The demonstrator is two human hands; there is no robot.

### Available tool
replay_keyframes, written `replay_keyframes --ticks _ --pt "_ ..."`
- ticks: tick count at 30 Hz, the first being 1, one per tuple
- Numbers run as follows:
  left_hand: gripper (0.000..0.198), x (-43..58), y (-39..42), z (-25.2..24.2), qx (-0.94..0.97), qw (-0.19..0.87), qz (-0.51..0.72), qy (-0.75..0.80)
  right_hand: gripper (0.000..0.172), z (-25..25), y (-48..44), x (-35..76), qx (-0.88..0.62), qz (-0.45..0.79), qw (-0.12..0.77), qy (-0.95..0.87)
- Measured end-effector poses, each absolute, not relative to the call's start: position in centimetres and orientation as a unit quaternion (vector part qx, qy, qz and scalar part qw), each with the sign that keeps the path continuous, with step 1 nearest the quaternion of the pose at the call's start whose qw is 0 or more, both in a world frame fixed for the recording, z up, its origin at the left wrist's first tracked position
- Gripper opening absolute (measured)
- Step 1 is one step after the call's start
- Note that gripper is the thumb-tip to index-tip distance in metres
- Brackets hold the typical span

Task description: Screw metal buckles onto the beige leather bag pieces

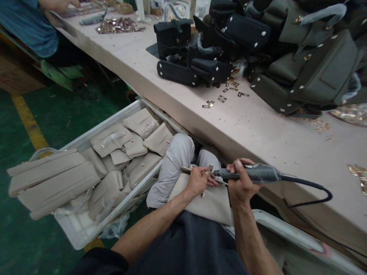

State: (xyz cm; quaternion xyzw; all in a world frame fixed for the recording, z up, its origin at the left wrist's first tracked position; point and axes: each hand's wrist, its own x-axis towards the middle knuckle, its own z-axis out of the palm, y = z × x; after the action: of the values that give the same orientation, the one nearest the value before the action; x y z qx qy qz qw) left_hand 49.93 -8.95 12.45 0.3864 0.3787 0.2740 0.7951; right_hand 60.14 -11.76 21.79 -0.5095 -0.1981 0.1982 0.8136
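A beige bag (pixel 212 204) lies across my lap. My left hand (pixel 198 180) is closed, pinching a small gold metal fitting (pixel 210 169) on the bag's top edge. My right hand (pixel 241 181) is wrapped around a grey electric screwdriver (pixel 255 173), whose tip points left at the fitting. A black cable (pixel 311 191) runs from the tool to the right.
A white crate (pixel 86 233) of beige bags stands at my left on the green floor. The long table (pixel 229 126) ahead carries black bags (pixel 200 49), olive bags (pixel 312 65) and scattered gold fittings (pixel 226 93). Another person's sleeve (pixel 28 23) shows at the far left.
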Motion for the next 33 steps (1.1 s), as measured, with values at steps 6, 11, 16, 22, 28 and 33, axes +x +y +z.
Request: replay_keyframes --ticks 6,11,16,22,28,33 --pt "0.025 49.9 -8.8 12.5 0.380 0.808 0.263 0.366 0.015 20.8 -12.1 60.0 -0.537 0.188 0.757 -0.321" --pt "0.029 49.6 -8.9 13.1 0.397 0.807 0.267 0.348 0.015 20.7 -12.2 60.6 -0.548 0.223 0.703 -0.395" --pt "0.031 49.6 -9.2 13.1 0.399 0.802 0.285 0.341 0.012 21.4 -11.8 61.1 -0.537 0.272 0.653 -0.460" --pt "0.032 49.5 -9.7 12.8 0.392 0.804 0.299 0.331 0.013 22.0 -11.4 61.5 -0.529 0.312 0.611 -0.499" --pt "0.041 49.5 -10.1 12.0 0.386 0.798 0.333 0.320 0.013 22.2 -11.0 60.7 -0.529 0.309 0.610 -0.502" --pt "0.043 49.9 -10.3 12.0 0.364 0.796 0.335 0.349 0.016 21.8 -11.0 59.9 -0.565 0.267 0.637 -0.451"
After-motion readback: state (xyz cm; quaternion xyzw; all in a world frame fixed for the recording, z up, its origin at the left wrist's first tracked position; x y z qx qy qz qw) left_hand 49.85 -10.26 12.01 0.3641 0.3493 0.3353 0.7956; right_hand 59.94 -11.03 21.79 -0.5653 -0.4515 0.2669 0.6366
